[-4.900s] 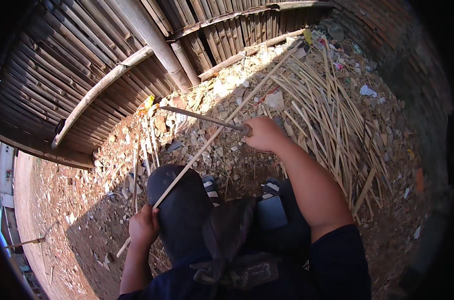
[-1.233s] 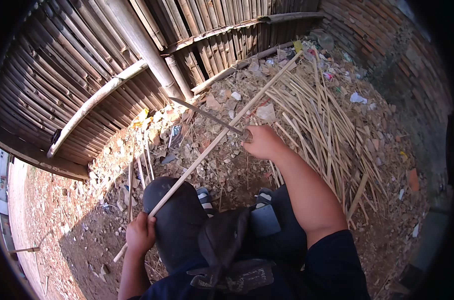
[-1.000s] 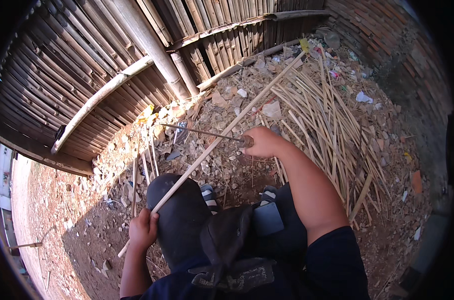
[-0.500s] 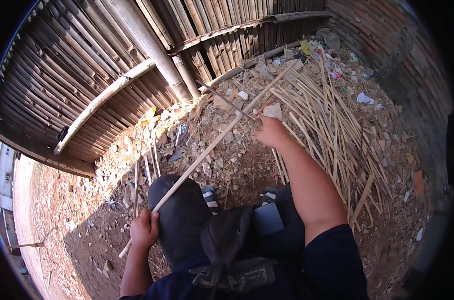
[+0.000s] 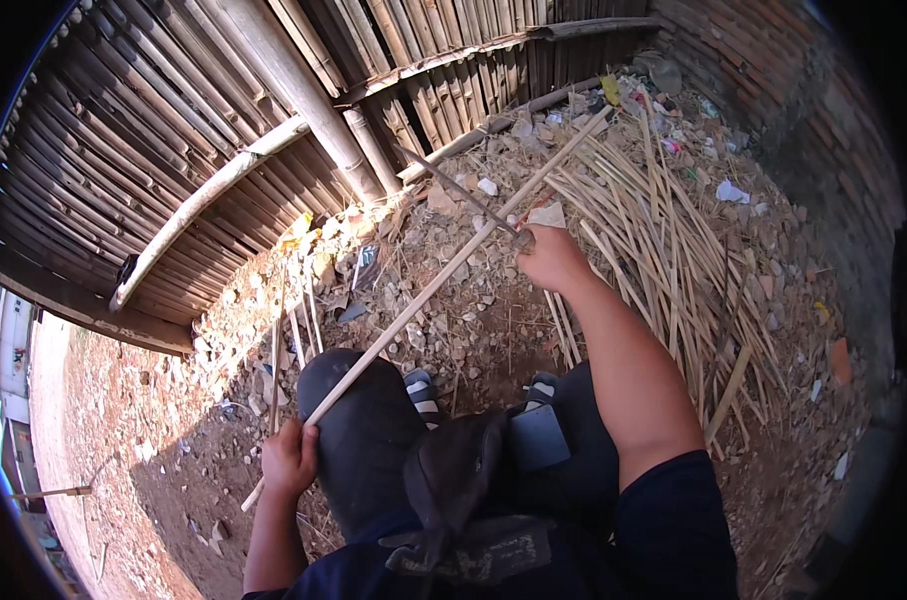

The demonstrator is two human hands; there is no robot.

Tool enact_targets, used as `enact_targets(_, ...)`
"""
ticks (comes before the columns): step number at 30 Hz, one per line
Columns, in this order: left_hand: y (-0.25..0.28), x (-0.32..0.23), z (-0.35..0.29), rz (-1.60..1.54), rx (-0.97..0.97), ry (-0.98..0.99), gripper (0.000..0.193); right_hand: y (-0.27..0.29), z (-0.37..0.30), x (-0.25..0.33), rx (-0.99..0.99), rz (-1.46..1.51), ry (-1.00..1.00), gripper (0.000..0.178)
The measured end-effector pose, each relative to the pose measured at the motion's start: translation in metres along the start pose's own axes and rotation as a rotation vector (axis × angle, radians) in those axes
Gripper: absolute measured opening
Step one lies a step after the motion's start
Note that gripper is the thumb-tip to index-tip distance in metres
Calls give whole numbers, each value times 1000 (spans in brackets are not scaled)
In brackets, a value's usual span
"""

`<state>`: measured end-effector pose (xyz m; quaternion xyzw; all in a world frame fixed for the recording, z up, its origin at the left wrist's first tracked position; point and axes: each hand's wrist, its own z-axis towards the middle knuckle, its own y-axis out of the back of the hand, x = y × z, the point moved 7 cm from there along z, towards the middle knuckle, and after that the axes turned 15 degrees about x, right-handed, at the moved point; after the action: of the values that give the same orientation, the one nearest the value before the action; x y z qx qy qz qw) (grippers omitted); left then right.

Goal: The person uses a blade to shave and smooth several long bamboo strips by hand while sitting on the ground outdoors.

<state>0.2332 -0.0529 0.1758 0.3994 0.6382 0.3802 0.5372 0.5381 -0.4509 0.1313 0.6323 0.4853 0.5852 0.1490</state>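
My left hand (image 5: 289,458) is closed around the near end of a long pale bamboo strip (image 5: 404,318). The strip rests over my left knee (image 5: 346,395) and slants up and away to the far right. My right hand (image 5: 556,260) grips the handle of a long, thin-bladed knife (image 5: 452,186). Its dark blade points to the far left and crosses the strip toward the strip's far end. Whether the edge bites into the bamboo cannot be made out.
Many cut bamboo strips (image 5: 664,270) lie heaped on the right. A few more stand by my left knee. Ahead is a bamboo-slat wall (image 5: 204,150); a brick wall (image 5: 834,140) closes the right side. Stones and litter cover the ground. A dark flat object (image 5: 539,438) lies on my lap.
My right hand and the knife have shifted slightly to the right. The strip's far end sits a little farther up and right; my left hand has barely moved.
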Motion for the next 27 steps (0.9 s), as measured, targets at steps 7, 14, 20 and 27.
enact_targets(7,2,-1,0,77,35,22,30,-6,-21,52,77,-49,28,42)
enact_targets(14,1,4,3,57,17,14,29,-14,3,5,152,-27,-12,47)
enact_targets(20,8,-4,4,131,35,49,29,-1,2,-18,38,131,-94,64)
enact_targets(27,2,-1,3,98,-4,7,31,-12,-20,22,290,700,97,44)
